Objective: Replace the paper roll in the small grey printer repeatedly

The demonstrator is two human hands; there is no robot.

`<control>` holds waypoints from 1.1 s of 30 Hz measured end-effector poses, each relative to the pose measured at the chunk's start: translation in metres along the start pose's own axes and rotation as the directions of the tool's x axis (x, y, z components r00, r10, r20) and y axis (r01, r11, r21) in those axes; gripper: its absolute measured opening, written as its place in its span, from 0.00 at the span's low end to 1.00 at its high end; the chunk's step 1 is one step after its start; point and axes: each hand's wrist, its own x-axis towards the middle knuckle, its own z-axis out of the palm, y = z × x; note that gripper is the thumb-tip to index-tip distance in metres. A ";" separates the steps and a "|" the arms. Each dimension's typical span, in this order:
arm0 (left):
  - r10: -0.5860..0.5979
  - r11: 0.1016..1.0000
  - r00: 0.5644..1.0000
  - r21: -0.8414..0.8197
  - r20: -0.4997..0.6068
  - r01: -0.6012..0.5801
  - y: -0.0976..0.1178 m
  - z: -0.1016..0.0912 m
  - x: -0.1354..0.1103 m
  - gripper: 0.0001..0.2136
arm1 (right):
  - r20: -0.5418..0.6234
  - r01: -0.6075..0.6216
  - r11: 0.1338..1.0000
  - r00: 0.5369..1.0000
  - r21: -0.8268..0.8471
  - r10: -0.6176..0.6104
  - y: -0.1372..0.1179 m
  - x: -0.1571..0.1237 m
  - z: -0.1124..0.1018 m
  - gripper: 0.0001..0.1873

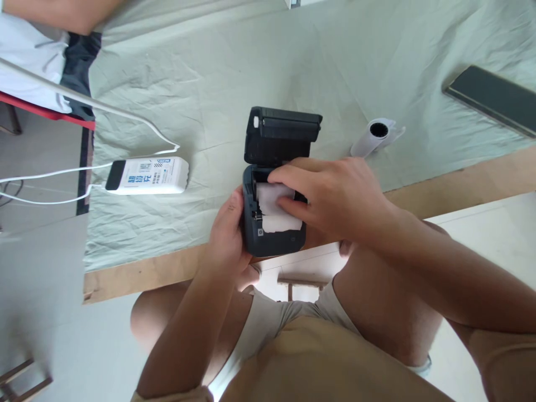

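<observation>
Tan shirt in front, open printer in both hands

Tan shirt (301,357) fills the bottom centre of the frame, with pale shorts (268,318) just above it. Mid-frame is the dark printer (272,245), its lid (280,137) flipped up away from the wearer. White paper (281,223) lies in the open bay, one end spread over the front of the body.

The left hand (228,231) grasps the printer's left side, thumb along the flank; its other fingers are mostly hidden. The right hand (339,192) reaches in from the right, thumb on the paper and a fingertip by its upper edge; whether it pinches or only presses, I cannot tell.

Right of the printer, near the right hand, a white roll (364,142) with a dark core stands on the pale green cloth (209,100). Left of the printer lies a white block (157,176) with blue print, white cables (121,114) running from it to the left edge. A dark slab (498,97) lies at upper right. Another person's arm (62,12) shows at upper left. Bare wood (146,273) edges the table below the cloth.
</observation>
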 end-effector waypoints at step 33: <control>-0.078 0.995 0.996 0.053 -0.041 0.081 0.004 0.005 -0.002 0.17 | -0.140 -0.134 0.956 0.975 0.260 0.175 0.082 -0.036 0.034 0.28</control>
